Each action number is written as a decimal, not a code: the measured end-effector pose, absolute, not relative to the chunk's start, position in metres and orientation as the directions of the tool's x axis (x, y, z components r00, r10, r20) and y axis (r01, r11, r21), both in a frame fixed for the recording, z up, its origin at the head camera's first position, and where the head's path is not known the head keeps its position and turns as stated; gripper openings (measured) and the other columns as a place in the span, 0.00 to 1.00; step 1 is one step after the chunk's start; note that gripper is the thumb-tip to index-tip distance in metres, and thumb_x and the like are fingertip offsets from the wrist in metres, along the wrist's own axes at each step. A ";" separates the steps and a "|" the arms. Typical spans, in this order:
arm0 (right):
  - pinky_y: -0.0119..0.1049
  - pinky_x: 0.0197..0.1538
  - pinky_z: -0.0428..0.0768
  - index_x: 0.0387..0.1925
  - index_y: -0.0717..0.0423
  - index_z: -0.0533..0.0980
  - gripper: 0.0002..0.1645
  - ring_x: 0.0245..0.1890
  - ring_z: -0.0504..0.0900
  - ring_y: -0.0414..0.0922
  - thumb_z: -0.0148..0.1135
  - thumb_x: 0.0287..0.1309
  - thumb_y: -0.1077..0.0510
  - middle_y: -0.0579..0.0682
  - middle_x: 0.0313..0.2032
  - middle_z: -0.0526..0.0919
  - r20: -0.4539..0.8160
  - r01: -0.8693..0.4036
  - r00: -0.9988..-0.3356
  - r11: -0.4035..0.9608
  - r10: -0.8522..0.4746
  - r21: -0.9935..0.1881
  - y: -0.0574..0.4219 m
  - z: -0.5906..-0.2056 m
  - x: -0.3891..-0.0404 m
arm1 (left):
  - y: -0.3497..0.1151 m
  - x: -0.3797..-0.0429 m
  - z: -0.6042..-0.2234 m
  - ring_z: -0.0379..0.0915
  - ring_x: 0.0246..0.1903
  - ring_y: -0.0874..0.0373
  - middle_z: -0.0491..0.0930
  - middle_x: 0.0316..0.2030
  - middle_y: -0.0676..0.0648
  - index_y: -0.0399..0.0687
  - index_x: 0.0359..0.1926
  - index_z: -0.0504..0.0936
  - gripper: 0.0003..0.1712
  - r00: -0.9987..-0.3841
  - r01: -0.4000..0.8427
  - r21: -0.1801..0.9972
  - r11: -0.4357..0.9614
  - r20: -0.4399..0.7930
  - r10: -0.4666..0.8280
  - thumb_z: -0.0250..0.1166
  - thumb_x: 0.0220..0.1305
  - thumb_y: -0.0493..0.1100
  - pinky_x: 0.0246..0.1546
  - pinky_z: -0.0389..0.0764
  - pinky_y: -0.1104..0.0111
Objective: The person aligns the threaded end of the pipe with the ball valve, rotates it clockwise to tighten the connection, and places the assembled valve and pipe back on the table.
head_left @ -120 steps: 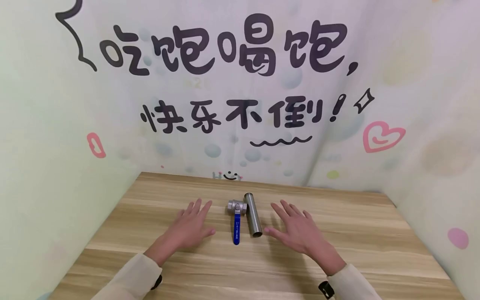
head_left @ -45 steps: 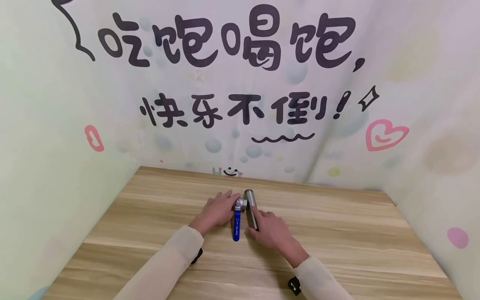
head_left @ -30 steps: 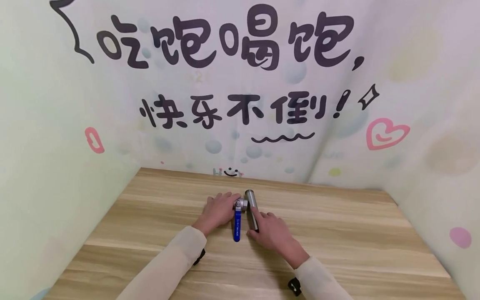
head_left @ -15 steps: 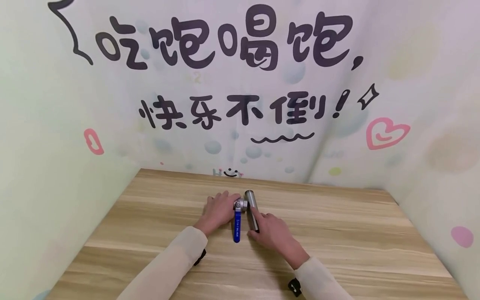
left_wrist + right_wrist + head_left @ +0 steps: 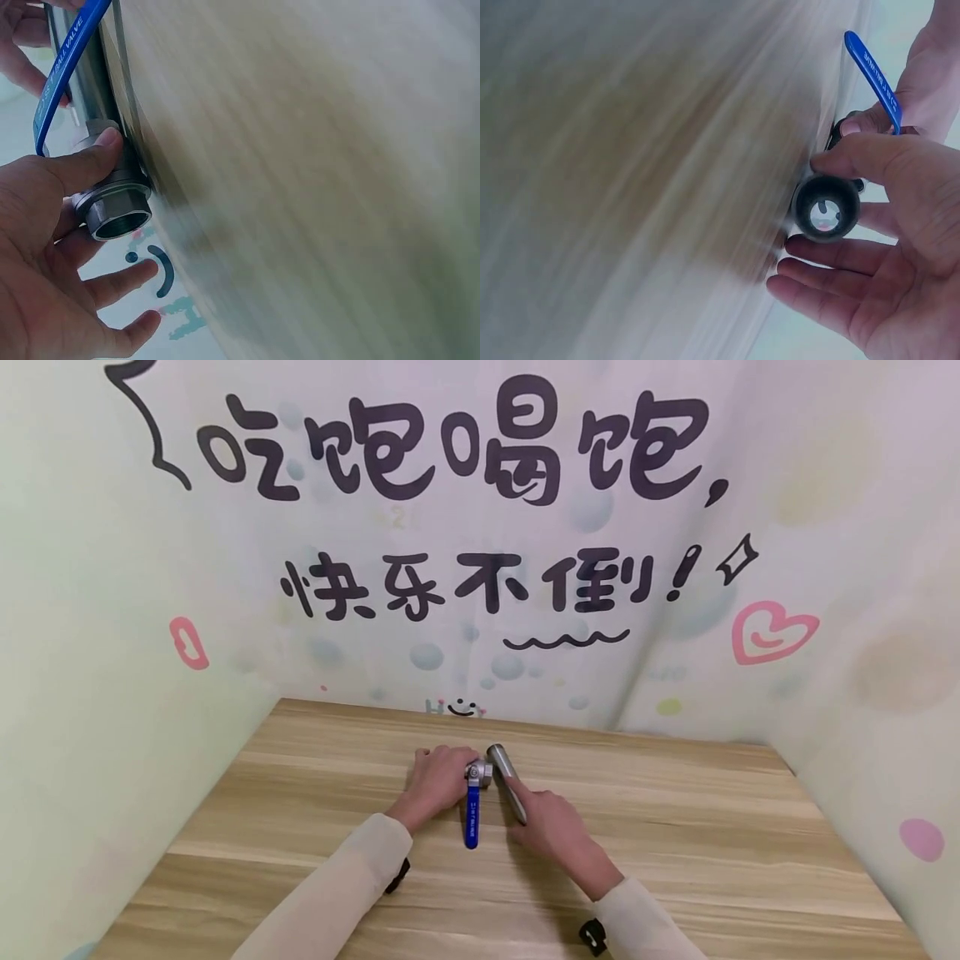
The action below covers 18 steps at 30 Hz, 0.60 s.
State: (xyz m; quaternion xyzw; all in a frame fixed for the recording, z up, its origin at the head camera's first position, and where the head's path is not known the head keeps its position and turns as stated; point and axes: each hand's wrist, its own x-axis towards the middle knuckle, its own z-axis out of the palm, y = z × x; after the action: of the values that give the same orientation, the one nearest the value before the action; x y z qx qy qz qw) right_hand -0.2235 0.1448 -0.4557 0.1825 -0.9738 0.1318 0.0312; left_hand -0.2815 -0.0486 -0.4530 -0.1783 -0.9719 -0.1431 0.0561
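Note:
A metal ball valve (image 5: 480, 774) with a long blue lever (image 5: 472, 818) lies near the middle of the table, the lever toward me. My left hand (image 5: 441, 774) holds its body from the left, thumb on one side in the left wrist view, the valve's threaded-looking open end (image 5: 120, 214) facing out past the fingers. Just right of the valve is a plain steel tube (image 5: 504, 766), slanting away from me. My right hand (image 5: 555, 827) grips its near half between thumb and fingers. In the right wrist view the tube's round hollow end (image 5: 802, 206) shows between them.
The wood-grain table (image 5: 675, 827) reaches back to a printed curtain wall (image 5: 375, 668) with black lettering. Pale walls stand at the left and right. Both wrists carry a black strap (image 5: 592, 935) under the light sleeves (image 5: 645, 918).
From lying spread apart on either side, both hands have come in and taken hold of the valve and the tube. In the last half second the tube's near end has shifted slightly right.

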 end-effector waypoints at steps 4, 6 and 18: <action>0.37 0.22 0.69 0.63 0.57 0.70 0.38 0.20 0.70 0.44 0.67 0.46 0.65 0.52 0.24 0.77 0.120 -0.337 -0.941 0.911 -0.317 -0.236 0.147 -0.454 -0.224 | -0.052 -0.283 -0.454 0.74 0.32 0.59 0.83 0.32 0.58 0.58 0.39 0.84 0.15 -0.929 0.366 0.295 0.883 0.166 0.330 0.67 0.54 0.33 0.48 0.70 0.46; 0.40 0.24 0.72 0.60 0.60 0.71 0.36 0.22 0.72 0.45 0.66 0.45 0.67 0.55 0.26 0.79 0.139 -0.336 -0.940 0.914 -0.310 -0.228 0.147 -0.452 -0.225 | -0.054 -0.283 -0.453 0.72 0.29 0.60 0.81 0.28 0.59 0.58 0.35 0.83 0.13 -0.926 0.376 0.313 0.872 0.168 0.339 0.67 0.54 0.33 0.44 0.71 0.51; 0.35 0.23 0.69 0.38 0.59 0.78 0.13 0.20 0.71 0.43 0.64 0.47 0.66 0.48 0.22 0.77 0.187 -0.258 -0.962 0.895 -0.201 -0.364 0.152 -0.438 -0.231 | -0.061 -0.288 -0.453 0.73 0.31 0.60 0.80 0.29 0.59 0.56 0.35 0.83 0.16 -0.884 0.462 0.382 0.800 0.271 0.381 0.67 0.49 0.30 0.32 0.75 0.67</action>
State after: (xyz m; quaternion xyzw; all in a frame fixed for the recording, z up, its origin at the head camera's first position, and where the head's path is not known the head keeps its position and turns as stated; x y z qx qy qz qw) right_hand -0.2309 0.1520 -0.4376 0.1181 -0.9708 0.1960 0.0725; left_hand -0.2875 -0.0612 -0.4530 -0.2233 -0.9444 -0.2237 0.0905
